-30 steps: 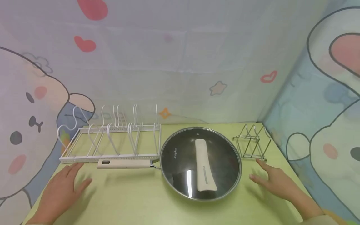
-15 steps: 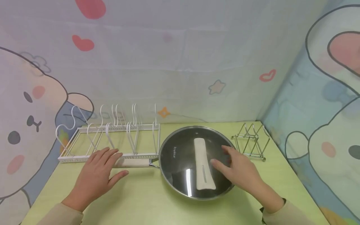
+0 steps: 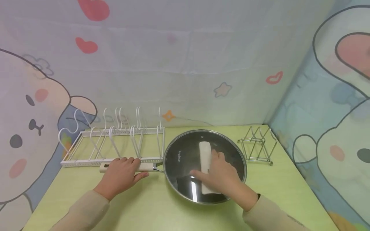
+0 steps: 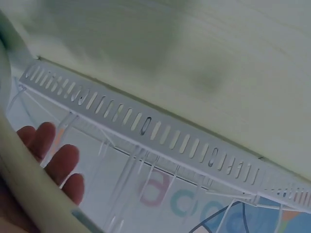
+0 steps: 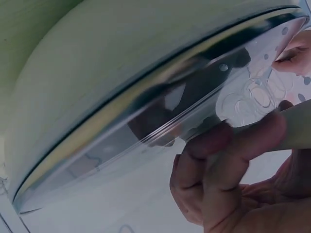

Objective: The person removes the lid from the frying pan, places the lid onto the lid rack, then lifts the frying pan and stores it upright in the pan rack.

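Observation:
A frying pan stands on the table under a dark glass lid, its cream handle pointing left. My left hand lies over that handle, thumb on the near side; in the left wrist view its fingers bend over the far side. Above the lid my right hand grips the cream lid knob, a long upright bar, with the thumb on its left and the fingers on its right. In the right wrist view the fingers curl against the bar, and the lid sits on the pan's rim.
A white wire rack with tall curved dividers stands at the back left, close behind the pan handle. A small metal rack is at the back right. A printed cloth hangs behind and beside the table.
My left hand has moved right from beside the white rack onto the pan handle. The right hand has come left from near the metal rack onto the lid knob. The pan has stayed put.

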`<state>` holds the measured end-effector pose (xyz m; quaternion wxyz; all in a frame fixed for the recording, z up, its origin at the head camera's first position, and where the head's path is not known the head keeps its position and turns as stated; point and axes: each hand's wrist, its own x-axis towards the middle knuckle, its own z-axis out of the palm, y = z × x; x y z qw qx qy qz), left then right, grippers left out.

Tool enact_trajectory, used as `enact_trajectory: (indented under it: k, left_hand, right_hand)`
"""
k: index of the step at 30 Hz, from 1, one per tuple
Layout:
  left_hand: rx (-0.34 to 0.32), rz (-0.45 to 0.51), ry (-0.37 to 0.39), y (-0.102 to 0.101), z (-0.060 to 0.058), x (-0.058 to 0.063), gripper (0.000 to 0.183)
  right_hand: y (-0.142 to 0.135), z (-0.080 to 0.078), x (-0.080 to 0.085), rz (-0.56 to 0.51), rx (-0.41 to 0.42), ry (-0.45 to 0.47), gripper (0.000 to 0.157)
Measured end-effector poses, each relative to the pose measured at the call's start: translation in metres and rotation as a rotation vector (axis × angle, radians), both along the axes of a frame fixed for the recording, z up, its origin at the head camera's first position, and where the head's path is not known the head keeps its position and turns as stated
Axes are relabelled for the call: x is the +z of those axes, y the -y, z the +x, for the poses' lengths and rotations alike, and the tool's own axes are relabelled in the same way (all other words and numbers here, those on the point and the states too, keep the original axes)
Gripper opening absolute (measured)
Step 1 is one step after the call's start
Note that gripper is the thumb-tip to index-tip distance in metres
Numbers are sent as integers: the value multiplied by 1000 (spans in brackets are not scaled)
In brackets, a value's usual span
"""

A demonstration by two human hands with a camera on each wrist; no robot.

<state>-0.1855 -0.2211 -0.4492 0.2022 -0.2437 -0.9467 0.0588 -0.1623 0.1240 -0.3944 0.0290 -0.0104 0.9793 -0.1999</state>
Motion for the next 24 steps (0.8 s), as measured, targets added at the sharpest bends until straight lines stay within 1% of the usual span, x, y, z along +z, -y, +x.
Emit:
enact_trajectory:
  k: [3,6,9,12,19,24]
  left_hand:
    - [-2,0,1,2,-4,-5,53]
    - [-22,10,-17,5,-8,-9,54]
    - [-44,18,-35,7,-10,-11,55]
    - [-57,25,-44,8,-12,-12,55]
    - [-87,42,-60,9,-14,-14,55]
    - [-77,43,-47,9,-13,-13,55]
  right_hand:
    - [4,-1,-2,-15,7,0,105]
    - [7,-2,-3,-28,6,-8,89]
    - [7,-3,-4,-41,3,-9,78]
    - [6,-4,-4,-45,4,-3,76]
    - [2,-6,-1,-37,12,19,80]
    - [-1,-8,-2,-2,36,8,79]
